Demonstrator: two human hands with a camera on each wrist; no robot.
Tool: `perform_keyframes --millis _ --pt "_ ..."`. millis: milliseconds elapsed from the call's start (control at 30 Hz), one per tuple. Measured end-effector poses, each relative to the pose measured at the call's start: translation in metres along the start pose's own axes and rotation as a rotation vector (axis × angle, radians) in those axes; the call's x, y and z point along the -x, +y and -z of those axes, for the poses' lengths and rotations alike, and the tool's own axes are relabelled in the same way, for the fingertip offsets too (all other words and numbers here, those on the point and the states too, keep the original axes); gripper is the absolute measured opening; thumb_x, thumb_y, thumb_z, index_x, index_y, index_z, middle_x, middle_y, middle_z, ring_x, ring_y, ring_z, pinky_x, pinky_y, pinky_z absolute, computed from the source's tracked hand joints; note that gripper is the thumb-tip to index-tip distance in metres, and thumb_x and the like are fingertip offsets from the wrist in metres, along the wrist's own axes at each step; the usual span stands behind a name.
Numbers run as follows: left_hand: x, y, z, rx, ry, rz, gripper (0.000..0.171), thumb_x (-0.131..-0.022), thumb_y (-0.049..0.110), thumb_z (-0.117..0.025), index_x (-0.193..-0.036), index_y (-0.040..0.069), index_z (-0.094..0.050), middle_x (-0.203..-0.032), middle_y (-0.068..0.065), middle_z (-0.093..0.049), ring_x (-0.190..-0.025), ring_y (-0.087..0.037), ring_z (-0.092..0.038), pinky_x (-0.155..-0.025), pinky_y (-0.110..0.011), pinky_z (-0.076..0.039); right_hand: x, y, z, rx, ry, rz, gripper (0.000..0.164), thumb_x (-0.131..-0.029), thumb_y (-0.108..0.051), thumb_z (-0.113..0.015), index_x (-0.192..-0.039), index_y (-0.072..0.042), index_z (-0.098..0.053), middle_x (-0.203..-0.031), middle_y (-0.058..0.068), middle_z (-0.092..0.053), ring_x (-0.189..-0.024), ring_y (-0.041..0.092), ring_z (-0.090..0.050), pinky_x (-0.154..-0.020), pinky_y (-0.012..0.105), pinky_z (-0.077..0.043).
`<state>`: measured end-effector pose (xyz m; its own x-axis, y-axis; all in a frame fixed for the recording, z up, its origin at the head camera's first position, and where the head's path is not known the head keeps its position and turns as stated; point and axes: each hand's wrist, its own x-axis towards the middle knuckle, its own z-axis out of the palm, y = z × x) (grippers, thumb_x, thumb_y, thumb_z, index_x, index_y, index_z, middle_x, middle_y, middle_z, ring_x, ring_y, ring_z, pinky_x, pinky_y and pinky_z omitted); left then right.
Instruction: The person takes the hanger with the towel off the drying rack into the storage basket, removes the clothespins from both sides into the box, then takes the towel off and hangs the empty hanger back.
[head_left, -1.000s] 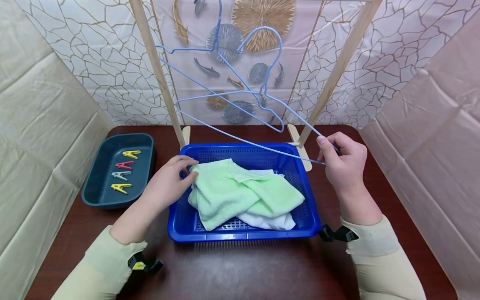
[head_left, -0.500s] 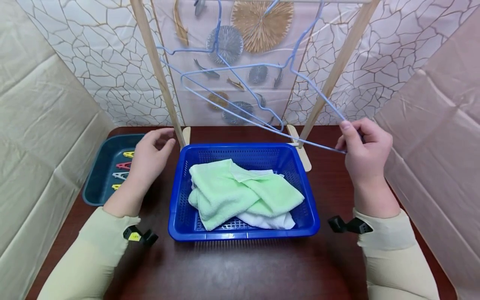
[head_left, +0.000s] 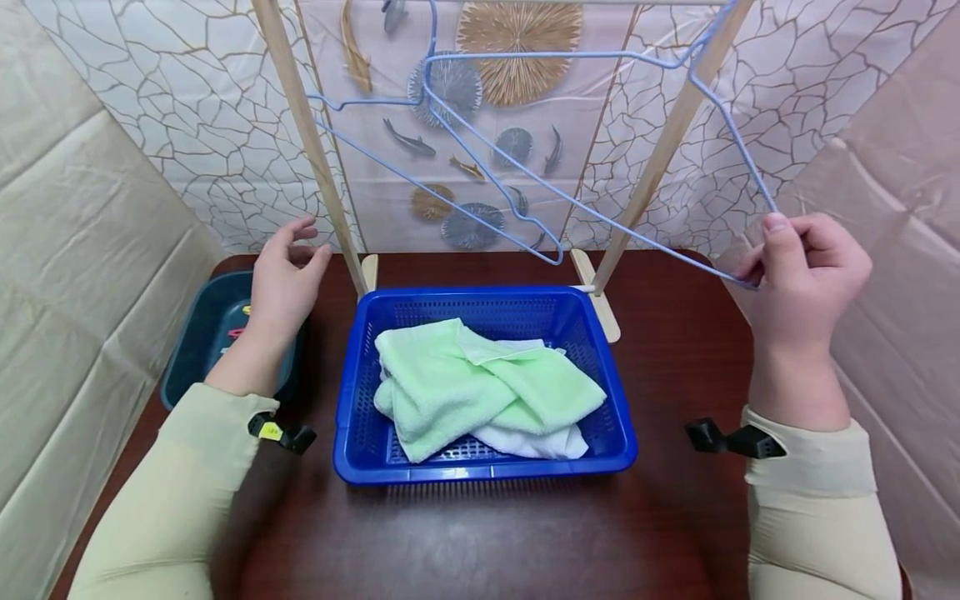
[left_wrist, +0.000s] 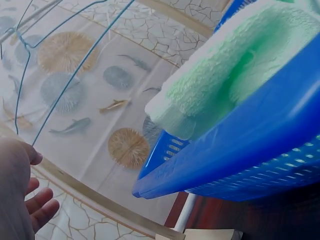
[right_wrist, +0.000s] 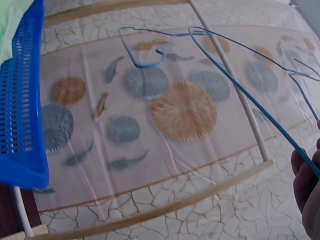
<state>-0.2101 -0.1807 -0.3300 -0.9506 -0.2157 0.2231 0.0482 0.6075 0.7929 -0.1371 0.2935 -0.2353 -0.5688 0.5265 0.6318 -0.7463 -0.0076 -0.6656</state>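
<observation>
My right hand (head_left: 806,283) pinches one lower corner of a blue wire clothes hanger (head_left: 592,210), raised at the right with its long bar slanting down toward my fingers. Its hook end lies by the rack's right post. The same hanger (right_wrist: 260,111) crosses the right wrist view. A second blue hanger (head_left: 375,102) hangs at the left of the wooden rack (head_left: 318,167). My left hand (head_left: 285,283), fingers loosely bent and holding nothing, hovers beside the left post, partly over the dark teal tray (head_left: 197,333). The blue basket (head_left: 480,472) holds a light green towel (head_left: 487,383).
Under the green towel lies a white cloth (head_left: 532,443). Several clothespins sit in the teal tray, mostly hidden by my left arm. The rack's right post (head_left: 652,167) and its foot (head_left: 606,321) stand just behind the basket. Fabric walls enclose the brown table (head_left: 480,542).
My right hand has moved right and up with the hanger, whose hook has swung up toward the right post. My left hand has left the towel's edge and moved left and up.
</observation>
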Motion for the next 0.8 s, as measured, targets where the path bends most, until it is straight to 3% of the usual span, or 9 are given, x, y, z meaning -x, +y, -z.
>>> perform_keyframes --millis 167,433,600,800 --pt "-0.008 -0.002 -0.004 0.032 0.002 -0.003 0.051 -0.09 0.044 -0.053 -0.138 0.041 -0.036 -0.135 0.006 -0.047 -0.114 -0.012 -0.053 -0.089 -0.036 -0.049 -0.005 -0.001 0.011 -0.027 0.067 -0.032 0.026 -0.075 0.01 -0.063 -0.058 0.018 -0.044 -0.04 0.011 -0.036 -0.03 0.019 -0.044 -0.033 0.021 -0.036" --pt "-0.018 -0.001 -0.01 0.05 0.009 -0.026 0.053 -0.091 0.037 -0.054 -0.138 0.045 -0.031 -0.136 0.005 -0.045 -0.115 -0.012 -0.052 -0.091 -0.034 -0.048 -0.008 0.002 0.027 0.024 0.103 -0.069 0.023 -0.078 0.011 -0.057 -0.057 0.015 -0.048 -0.039 0.011 -0.04 -0.031 0.019 -0.047 -0.033 0.022 -0.038" --pt "-0.024 0.001 -0.014 0.072 0.007 -0.036 0.054 -0.092 0.035 -0.053 -0.138 0.047 -0.028 -0.136 0.004 -0.045 -0.115 -0.013 -0.052 -0.093 -0.033 -0.047 -0.006 0.008 0.029 0.098 0.05 -0.065 0.019 -0.078 0.012 -0.051 -0.059 0.015 -0.05 -0.04 0.01 -0.047 -0.031 0.017 -0.047 -0.035 0.021 -0.039" --pt "-0.028 0.002 -0.017 0.068 0.002 -0.027 0.052 -0.093 0.038 -0.05 -0.138 0.048 -0.026 -0.136 0.006 -0.044 -0.117 -0.012 -0.05 -0.09 -0.033 -0.049 -0.007 0.017 0.022 0.237 -0.045 -0.038 0.021 -0.079 0.009 -0.052 -0.061 0.018 -0.052 -0.043 0.008 -0.052 -0.034 0.013 -0.049 -0.038 0.018 -0.041"
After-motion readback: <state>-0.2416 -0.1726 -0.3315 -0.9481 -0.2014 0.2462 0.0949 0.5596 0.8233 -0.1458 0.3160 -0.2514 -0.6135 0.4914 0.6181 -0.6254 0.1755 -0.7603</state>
